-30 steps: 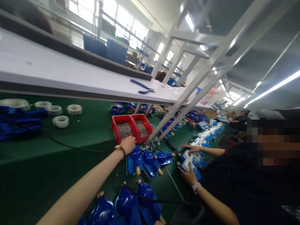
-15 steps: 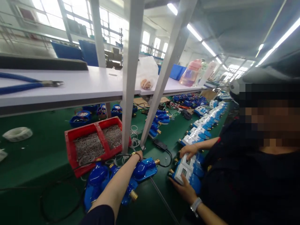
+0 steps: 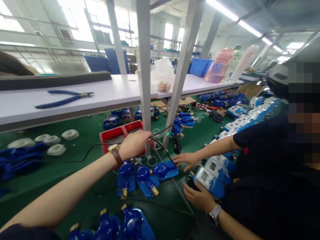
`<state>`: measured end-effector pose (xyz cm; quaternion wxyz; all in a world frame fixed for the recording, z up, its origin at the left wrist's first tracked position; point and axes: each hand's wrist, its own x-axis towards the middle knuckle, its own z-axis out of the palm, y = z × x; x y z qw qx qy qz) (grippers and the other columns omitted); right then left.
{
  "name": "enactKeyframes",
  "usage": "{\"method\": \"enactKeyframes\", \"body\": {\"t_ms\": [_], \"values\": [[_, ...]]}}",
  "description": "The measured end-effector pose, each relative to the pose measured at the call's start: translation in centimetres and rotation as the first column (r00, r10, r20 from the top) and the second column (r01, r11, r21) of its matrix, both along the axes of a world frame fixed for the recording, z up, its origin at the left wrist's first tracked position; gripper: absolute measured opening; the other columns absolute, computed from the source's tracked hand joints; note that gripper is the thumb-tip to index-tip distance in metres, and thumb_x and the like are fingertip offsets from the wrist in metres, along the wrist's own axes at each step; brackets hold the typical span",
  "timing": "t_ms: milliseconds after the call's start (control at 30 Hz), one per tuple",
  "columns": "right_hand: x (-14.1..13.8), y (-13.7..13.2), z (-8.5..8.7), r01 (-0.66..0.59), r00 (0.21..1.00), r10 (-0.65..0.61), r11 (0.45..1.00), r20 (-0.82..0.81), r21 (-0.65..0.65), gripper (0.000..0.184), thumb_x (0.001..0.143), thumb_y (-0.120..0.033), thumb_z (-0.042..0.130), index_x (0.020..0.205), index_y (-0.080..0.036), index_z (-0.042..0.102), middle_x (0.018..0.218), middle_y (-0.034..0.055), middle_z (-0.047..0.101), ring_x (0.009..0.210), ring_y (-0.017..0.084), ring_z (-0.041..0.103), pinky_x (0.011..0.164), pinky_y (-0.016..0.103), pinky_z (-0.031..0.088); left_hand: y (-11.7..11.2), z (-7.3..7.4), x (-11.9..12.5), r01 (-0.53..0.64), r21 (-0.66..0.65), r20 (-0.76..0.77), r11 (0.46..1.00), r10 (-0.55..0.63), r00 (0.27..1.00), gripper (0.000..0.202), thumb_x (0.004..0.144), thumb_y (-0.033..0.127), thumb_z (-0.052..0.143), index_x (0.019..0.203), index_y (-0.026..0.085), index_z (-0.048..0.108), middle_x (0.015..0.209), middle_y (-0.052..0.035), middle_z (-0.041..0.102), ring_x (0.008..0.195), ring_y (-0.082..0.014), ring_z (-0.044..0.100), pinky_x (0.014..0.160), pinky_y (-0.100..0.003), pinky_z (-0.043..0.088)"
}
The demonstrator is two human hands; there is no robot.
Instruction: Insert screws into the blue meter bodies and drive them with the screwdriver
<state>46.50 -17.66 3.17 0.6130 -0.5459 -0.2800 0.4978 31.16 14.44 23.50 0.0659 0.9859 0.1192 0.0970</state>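
My left hand (image 3: 135, 144), with a watch (image 3: 114, 150) on its wrist, is closed on a black cable (image 3: 163, 130) above the red tray (image 3: 102, 141). From this cable a black power adapter (image 3: 177, 143) with a green light hangs upright, beside the slanted post. Below my hand lie several blue meter bodies (image 3: 143, 173) with brass ends. The nearest one (image 3: 163, 169) lies on its side under the adapter. My right hand is out of view.
A co-worker's hands (image 3: 197, 196) are at the right, by white-and-blue meters with displays (image 3: 212, 166). Grey posts (image 3: 143, 66) stand ahead. Blue pliers (image 3: 66, 97) lie on the white shelf (image 3: 120, 90). White rings (image 3: 70, 134) lie at left.
My left hand has risen from among the blue meter bodies, holding the cable. The adapter has come up off the table. A co-worker's hand has moved left, off the white-and-blue meters.
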Motion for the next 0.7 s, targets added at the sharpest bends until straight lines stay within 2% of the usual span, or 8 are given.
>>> {"method": "enactKeyframes", "body": {"t_ms": [67,133,233,333,433,533,633,700], "values": [[-2.7,2.1,0.3,-0.178,0.962,0.165,0.983,-0.219,-0.042,0.052,0.079,-0.063,0.037,0.106,-0.028,0.065,0.098,0.0056,0.068,0.099,0.019,0.064,0.089,0.037,0.047,0.6,1.3,-3.8,-0.018,0.013,0.094,1.000,0.017,0.995,0.023,0.092,0.027,0.032,0.096,0.018,0.053,0.096,-0.0094,0.062,0.090,-0.0212,0.056,0.080,-0.034,0.045],[-5.5,4.6,0.2,-0.312,0.890,0.283,0.950,-0.357,-0.024,0.055,0.073,-0.069,0.042,0.100,-0.028,0.067,0.091,0.0043,0.068,0.095,0.019,0.064,0.090,0.039,0.046,1.4,2.1,-6.9,-0.104,-0.037,0.190,0.994,0.110,0.976,0.023,0.091,0.028,0.030,0.093,0.018,0.051,0.092,-0.0088,0.061,0.085,-0.0203,0.056,0.078,-0.034,0.045],[-9.1,8.2,0.2,-0.345,0.882,0.337,0.938,-0.329,0.035,0.057,0.074,-0.072,0.037,0.094,-0.028,0.066,0.073,0.0007,0.065,0.082,0.017,0.065,0.085,0.041,0.047,3.1,2.9,-10.6,-0.288,-0.147,0.320,0.946,0.320,0.892,0.022,0.090,0.029,0.027,0.084,0.019,0.047,0.080,-0.0052,0.057,0.073,-0.0184,0.054,0.070,-0.031,0.045],[-11.2,10.5,0.7,-0.296,0.934,0.308,0.951,-0.181,0.091,0.056,0.073,-0.073,0.036,0.094,-0.029,0.063,0.063,-0.0018,0.059,0.071,0.016,0.064,0.074,0.038,0.050,5.1,3.1,-14.9,-0.409,-0.185,0.391,0.894,0.449,0.803,0.020,0.089,0.029,0.029,0.081,0.020,0.045,0.075,-0.0028,0.054,0.069,-0.0171,0.052,0.067,-0.030,0.043],[-12.4,11.1,1.7,-0.243,0.970,0.243,0.961,0.018,0.132,0.040,0.071,-0.065,0.053,0.090,-0.031,0.063,0.066,-0.0005,0.059,0.071,0.016,0.063,0.068,0.034,0.052,7.6,2.2,-20.2,-0.516,-0.162,0.400,0.841,0.534,0.745,0.020,0.089,0.034,0.031,0.085,0.021,0.046,0.073,-0.0029,0.053,0.067,-0.0183,0.053,0.065,-0.031,0.043],[-12.4,10.3,3.0,-0.197,0.978,0.185,0.972,0.100,0.131,0.027,0.071,-0.051,0.063,0.089,-0.031,0.062,0.070,0.0013,0.061,0.077,0.018,0.062,0.067,0.034,0.052,10.7,0.3,-25.0,-0.626,-0.158,0.359,0.764,0.635,0.684,0.020,0.088,0.035,0.031,0.087,0.021,0.046,0.073,-0.0049,0.053,0.071,-0.0215,0.055,0.067,-0.034,0.043],[-11.3,9.6,4.6,-0.149,0.985,0.137,0.983,0.105,0.111,0.025,0.073,-0.051,0.061,0.088,-0.032,0.061,0.067,0.0005,0.060,0.075,0.019,0.062,0.062,0.034,0.052,13.6,-1.7,-28.1,-0.726,-0.176,0.323,0.665,0.736,0.595,0.016,0.087,0.030,0.032,0.083,0.021,0.044,0.080,-0.0082,0.057,0.085,-0.0255,0.058,0.076,-0.039,0.045],[-10.5,9.6,5.9,-0.119,0.990,0.111,0.988,0.085,0.094,0.026,0.076,-0.056,0.054,0.086,-0.033,0.059,0.062,-0.0014,0.058,0.067,0.018,0.061,0.057,0.033,0.051,15.3,-2.7,-29.4,-0.763,-0.196,0.290,0.616,0.780,0.555,0.015,0.087,0.029,0.032,0.081,0.021,0.044,0.078,-0.0069,0.057,0.088,-0.0264,0.059,0.077,-0.042,0.046]]}}
